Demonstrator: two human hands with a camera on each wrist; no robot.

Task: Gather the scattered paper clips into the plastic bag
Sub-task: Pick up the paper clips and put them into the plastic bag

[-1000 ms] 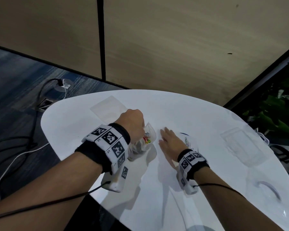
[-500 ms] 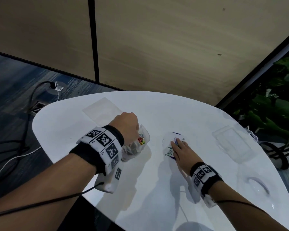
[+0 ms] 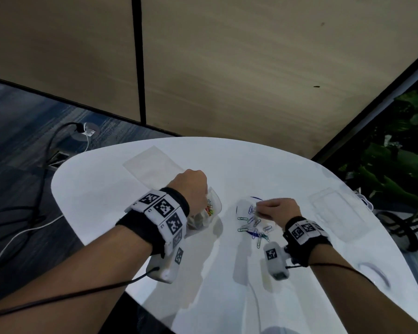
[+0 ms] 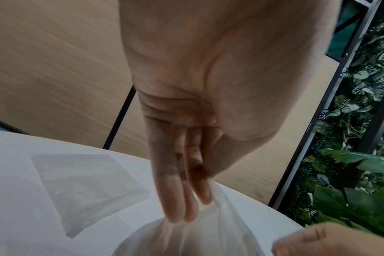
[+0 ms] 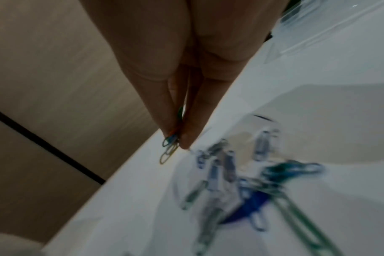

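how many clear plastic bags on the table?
3: the held bag in the left hand, paper clips inside; a flat bag beyond it; another flat bag right of the right hand, possibly a case.

Both forearms were bare, with no sleeves. The left hand [image 3: 191,186] had a wide black wristband [image 3: 155,227] behind it, and a white strap [image 3: 158,213] printed with square black-and-white coded markers ran across the band. A white camera box [image 3: 165,266] hung under that wrist, carrying a further marker, and a thin black cable [image 3: 65,296] ran from it back along the forearm. The right hand [image 3: 279,209] had the same fittings: a black band with a white marker strap [image 3: 304,231], a small white box [image 3: 275,260] bearing one marker, and a thin black cable [image 3: 336,265] trailing along the arm.
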